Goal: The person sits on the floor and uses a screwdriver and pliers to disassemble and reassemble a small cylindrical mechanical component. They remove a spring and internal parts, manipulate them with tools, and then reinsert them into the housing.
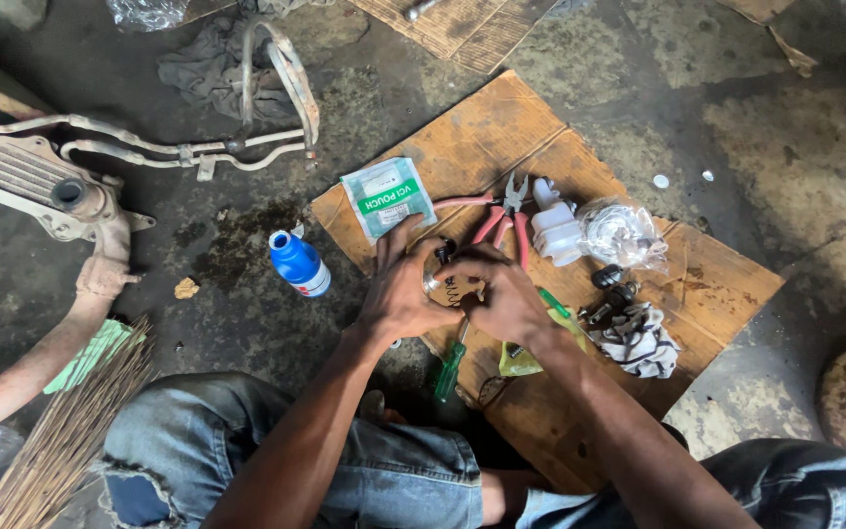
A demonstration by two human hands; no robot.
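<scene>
Both hands, left hand and right hand, clasp a small round metal part with a spring above a cardboard sheet. Red-handled pliers, a green screwdriver and a blue bottle lie nearby.

Cardboard on floor ahead of my knees. On it: pouch far left, pliers right of it, then plastic part, bag; rag nearer me. Bottle left, off the cardboard. Screwdriver under my hands.
</scene>
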